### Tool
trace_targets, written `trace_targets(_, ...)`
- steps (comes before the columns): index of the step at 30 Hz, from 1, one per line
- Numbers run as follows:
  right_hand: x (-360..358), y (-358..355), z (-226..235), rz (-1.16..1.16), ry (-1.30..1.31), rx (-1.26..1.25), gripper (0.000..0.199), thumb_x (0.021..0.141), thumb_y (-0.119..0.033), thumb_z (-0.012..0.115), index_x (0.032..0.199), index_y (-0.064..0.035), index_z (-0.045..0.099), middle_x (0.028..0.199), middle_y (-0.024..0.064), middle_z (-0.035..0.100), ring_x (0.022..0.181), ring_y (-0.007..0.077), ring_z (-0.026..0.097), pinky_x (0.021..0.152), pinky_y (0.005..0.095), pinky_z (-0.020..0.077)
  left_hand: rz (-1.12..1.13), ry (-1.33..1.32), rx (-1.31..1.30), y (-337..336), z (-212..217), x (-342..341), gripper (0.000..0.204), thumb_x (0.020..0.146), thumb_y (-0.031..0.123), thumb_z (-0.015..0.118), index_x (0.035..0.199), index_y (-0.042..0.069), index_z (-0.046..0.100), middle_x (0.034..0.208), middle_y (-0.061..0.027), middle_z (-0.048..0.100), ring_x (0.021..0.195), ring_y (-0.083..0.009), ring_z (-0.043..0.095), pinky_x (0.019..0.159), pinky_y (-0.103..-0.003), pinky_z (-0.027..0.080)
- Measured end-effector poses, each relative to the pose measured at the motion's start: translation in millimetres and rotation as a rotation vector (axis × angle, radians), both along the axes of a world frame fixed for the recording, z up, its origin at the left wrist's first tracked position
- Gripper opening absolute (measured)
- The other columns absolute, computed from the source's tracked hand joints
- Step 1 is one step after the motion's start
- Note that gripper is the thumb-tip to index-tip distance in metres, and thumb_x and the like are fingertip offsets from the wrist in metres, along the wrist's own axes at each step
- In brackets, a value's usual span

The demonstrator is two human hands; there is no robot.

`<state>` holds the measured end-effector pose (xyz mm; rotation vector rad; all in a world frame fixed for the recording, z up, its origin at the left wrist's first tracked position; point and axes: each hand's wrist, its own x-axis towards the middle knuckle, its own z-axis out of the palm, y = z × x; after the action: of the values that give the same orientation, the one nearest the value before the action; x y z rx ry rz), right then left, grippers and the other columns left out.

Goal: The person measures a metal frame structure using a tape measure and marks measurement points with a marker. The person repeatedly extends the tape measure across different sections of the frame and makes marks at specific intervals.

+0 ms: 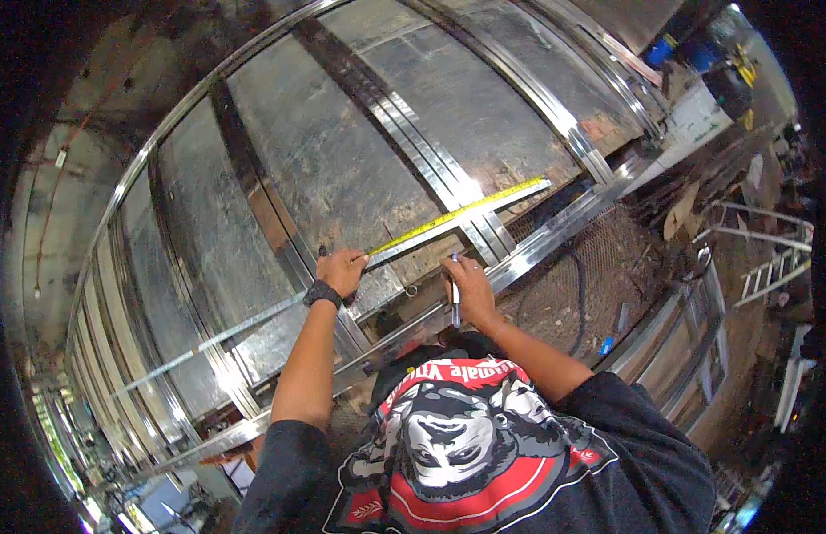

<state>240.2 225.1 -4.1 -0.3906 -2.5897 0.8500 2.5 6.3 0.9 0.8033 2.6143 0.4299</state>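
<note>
My left hand (pixel 342 268) grips the near end of a yellow tape measure (pixel 457 214) stretched out along a shiny metal frame rail (pixel 555 233). A black watch sits on that wrist. My right hand (pixel 471 287) holds a pen-like marker (pixel 455 298) upright against the rail, just right of the tape's near end. Both hands rest on a large frame of galvanized sheet metal panels (pixel 342 160) crossed by bright steel bars.
A black hose (pixel 580 303) lies on the mesh-covered ground to the right. A ladder (pixel 773 276) and scrap pieces lie at the far right. Blue containers (pixel 671 49) stand at the top right. More metal frames (pixel 689 329) lean at the lower right.
</note>
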Motion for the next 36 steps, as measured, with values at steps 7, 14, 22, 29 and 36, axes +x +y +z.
trace_targets(7,0.3,-9.3,-7.4,-0.106,-0.066,0.069,0.051,0.086,-0.011,0.072,0.135,-0.0105,0.054,0.128,0.0223,0.059,0.113,0.0425,0.059,0.097,0.0503,0.0498,0.003,-0.031,0.020,-0.4,-3.1,-2.8,0.037,0.095,0.047,0.065,0.112,0.017,0.081,0.112,-0.0127,0.077,0.104,-0.0350,0.073,0.092,-0.044,0.055)
trace_targets(14,4.0,-11.8,-9.6,-0.244,-0.051,0.120,0.056,0.086,-0.011,0.073,0.139,-0.0093,0.053,0.130,0.0223,0.059,0.118,0.0424,0.058,0.100,0.0492,0.0497,-0.003,-0.110,-0.004,14.3,13.8,3.4,0.034,0.095,0.044,0.063,0.112,0.021,0.081,0.119,-0.0138,0.075,0.110,-0.0370,0.070,0.096,-0.047,0.054)
trace_targets(22,-20.9,-21.9,10.6,-0.206,0.026,0.084,0.058,0.081,0.001,0.072,0.137,-0.0092,0.057,0.130,0.0214,0.062,0.124,0.0435,0.056,0.105,0.0507,0.0457,0.024,-0.157,0.083,6.0,5.7,-2.3,0.034,0.094,0.042,0.064,0.111,0.018,0.081,0.118,-0.0128,0.075,0.110,-0.0363,0.070,0.097,-0.046,0.052)
trace_targets(29,-71.9,-5.8,0.3,-0.112,0.032,0.132,0.047,0.086,-0.005,0.071,0.132,-0.0122,0.063,0.125,0.0170,0.068,0.123,0.0388,0.059,0.105,0.0460,0.0450,0.015,-0.213,0.033,2.0,4.7,-1.9,0.033,0.096,0.043,0.062,0.113,0.021,0.080,0.116,-0.0124,0.075,0.112,-0.0354,0.069,0.102,-0.052,0.048)
trace_targets(36,-104.0,35.4,3.9,0.086,0.039,0.039,0.051,0.078,-0.018,0.078,0.127,-0.0128,0.066,0.121,0.0124,0.069,0.125,0.0367,0.058,0.111,0.0506,0.0389,-0.038,-0.071,0.079,2.2,6.2,-1.3,0.034,0.097,0.044,0.062,0.111,0.019,0.081,0.112,-0.0149,0.075,0.106,-0.0381,0.071,0.093,-0.049,0.053)
